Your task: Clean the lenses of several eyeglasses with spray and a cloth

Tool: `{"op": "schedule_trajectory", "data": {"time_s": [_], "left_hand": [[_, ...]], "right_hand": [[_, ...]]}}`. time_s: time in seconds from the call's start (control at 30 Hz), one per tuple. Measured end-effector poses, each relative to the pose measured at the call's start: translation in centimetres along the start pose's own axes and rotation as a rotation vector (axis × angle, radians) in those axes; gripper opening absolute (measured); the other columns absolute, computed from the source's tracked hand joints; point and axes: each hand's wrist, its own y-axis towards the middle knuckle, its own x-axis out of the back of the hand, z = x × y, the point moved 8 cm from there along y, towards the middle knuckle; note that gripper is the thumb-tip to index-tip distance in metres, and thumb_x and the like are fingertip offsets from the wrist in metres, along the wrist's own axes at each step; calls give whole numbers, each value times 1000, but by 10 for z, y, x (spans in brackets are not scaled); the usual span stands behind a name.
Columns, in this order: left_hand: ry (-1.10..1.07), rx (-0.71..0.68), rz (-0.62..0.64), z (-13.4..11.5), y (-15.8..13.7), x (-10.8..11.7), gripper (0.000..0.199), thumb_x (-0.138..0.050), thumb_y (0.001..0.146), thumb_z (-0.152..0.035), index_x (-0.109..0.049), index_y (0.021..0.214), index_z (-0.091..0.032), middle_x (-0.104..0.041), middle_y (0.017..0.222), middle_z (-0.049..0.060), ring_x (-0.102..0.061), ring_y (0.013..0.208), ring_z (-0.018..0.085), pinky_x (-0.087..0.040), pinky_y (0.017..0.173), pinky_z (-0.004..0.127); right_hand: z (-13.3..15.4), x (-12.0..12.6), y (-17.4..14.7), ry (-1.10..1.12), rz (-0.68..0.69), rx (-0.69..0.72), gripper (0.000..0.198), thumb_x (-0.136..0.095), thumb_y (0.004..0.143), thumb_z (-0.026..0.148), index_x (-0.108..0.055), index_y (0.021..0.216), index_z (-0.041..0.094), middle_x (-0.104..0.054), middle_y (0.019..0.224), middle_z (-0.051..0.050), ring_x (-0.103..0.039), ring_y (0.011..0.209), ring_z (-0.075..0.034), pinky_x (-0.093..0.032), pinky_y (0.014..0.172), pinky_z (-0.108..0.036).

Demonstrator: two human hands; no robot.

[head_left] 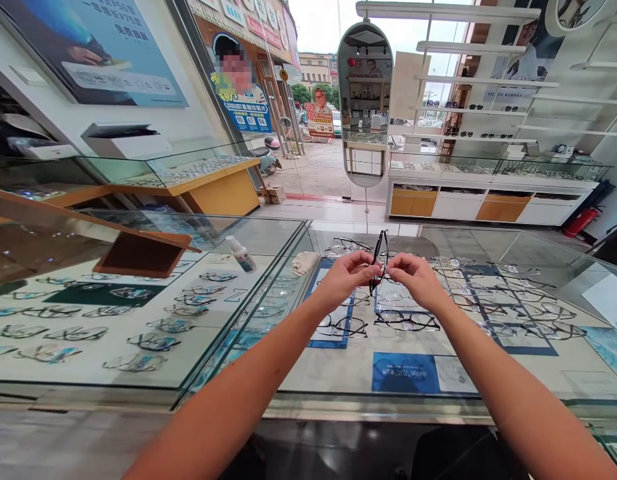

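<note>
A dark-framed pair of eyeglasses (379, 257) is held up on edge above the glass display case (333, 383). My left hand (352, 277) pinches the frame from the left, its fingers closed. From the other side, my right hand (416, 279) has thumb and fingertips closed at the glasses; the exact part they grip is too small to make out. Beneath the hands, inside the case, lie several eyeglasses, among them a black pair (407, 321). A crumpled beige cloth (305, 263) rests on the glass left of my left hand.
On the left-hand case stands a white spray bottle (241, 255). A brown framed object, perhaps a mirror (141, 253), leans over that case. An oval mirror (365, 100) hangs ahead by the window. Shelves (488, 81) and low cabinets (458, 203) line the far right.
</note>
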Motion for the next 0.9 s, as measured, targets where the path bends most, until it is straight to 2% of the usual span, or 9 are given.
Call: {"op": "schedule_trajectory", "data": {"time_s": [0.23,0.9], "left_hand": [[27,11,-47,1,1,6,55,-99,62,-52,-69,91,-16,-77,99,6,-72,88,18,-60,85,36],[81,-3,6,-2,1,0,53,-98,63,-54,-69,87,-16,-76,92,4,-69,81,16,-59,82,34]], "right_hand": [[-3,-2,0,-1,2,-24,18,-68,73,40,-64,72,22,-58,71,2,-49,69,-15,-38,71,-34],[-1,-4,0,-18,21,6,17,-68,75,38,-61,69,23,-53,67,3,-44,67,-15,-36,68,-33]]}}
